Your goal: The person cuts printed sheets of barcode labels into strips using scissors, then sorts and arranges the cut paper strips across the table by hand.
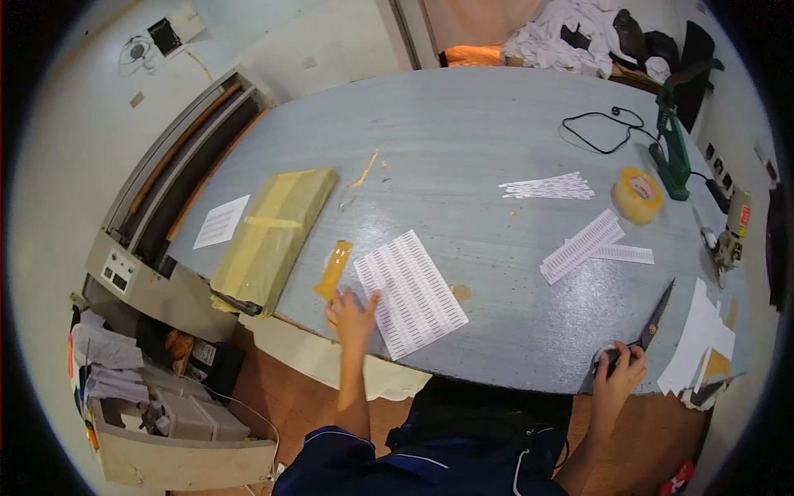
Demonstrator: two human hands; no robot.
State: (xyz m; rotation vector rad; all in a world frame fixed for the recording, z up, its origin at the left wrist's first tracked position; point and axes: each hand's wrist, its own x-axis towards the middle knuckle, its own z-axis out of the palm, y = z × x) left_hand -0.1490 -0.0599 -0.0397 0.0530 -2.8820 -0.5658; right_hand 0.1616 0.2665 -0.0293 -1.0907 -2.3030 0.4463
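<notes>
A white sheet printed with rows of small black marks [411, 295] lies at an angle near the front edge of the table. Beside its lower left edge rests my left hand [353, 318], fingers apart, with a fingertip at the sheet's edge. Just above that hand is a strip of brown tape [335, 266]. At the front right, my right hand [620, 372] has its fingers curled around the dark handles of a pair of scissors [653, 326]. The blades point away toward the upper right.
A tape-wrapped block [277, 236] sits left, before a roller machine [178, 178]. Cut printed strips [583, 245], more thin strips [547, 187], a tape roll [638, 197] and a green tool [674, 149] with a cord lie right. White paper scraps [693, 343] are at the right corner.
</notes>
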